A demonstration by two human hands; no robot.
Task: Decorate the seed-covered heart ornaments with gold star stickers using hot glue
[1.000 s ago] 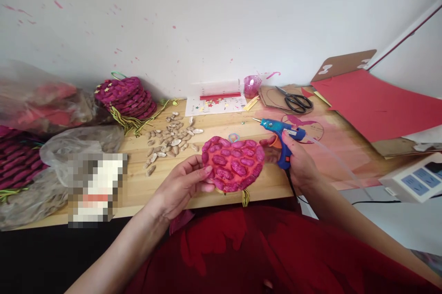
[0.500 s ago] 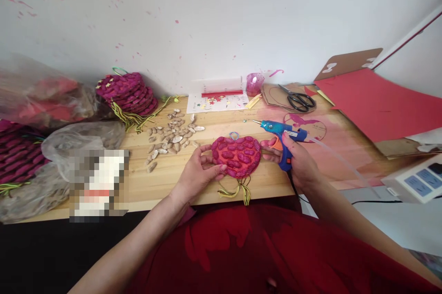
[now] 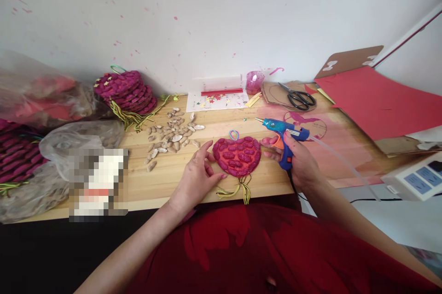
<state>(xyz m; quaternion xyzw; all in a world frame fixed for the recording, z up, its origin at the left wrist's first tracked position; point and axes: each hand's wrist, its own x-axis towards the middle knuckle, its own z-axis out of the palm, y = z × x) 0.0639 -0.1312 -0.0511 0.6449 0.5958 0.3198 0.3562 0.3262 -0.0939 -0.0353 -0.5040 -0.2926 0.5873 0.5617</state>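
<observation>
A heart-shaped ornament (image 3: 238, 155), covered in magenta-painted peanut shells on a red base, lies flat on the wooden table (image 3: 165, 179). It has a light blue loop at its top and yellow-green tassels at its lower tip. At its left edge is my left hand (image 3: 196, 172), fingers spread and curved around that side without a grip. My right hand (image 3: 299, 158) holds a blue hot glue gun (image 3: 285, 135) by the handle, its nozzle aimed left above the table. A clear glue stick sticks out of the gun's rear.
Loose peanut shells (image 3: 176, 137) lie left of the ornament. Behind are a white sheet (image 3: 193, 104) with star sequins, black scissors (image 3: 300, 100) on cardboard and a pink cup (image 3: 254, 83). Stacked finished ornaments (image 3: 127, 93) and plastic bags (image 3: 83, 146) stand left; red paper (image 3: 383, 105) and a power strip (image 3: 410, 181) right.
My left hand's fingers have loosened from the ornament's edge and drawn slightly left. The ornament lies flatter, its loop now standing clear. The glue gun has barely moved.
</observation>
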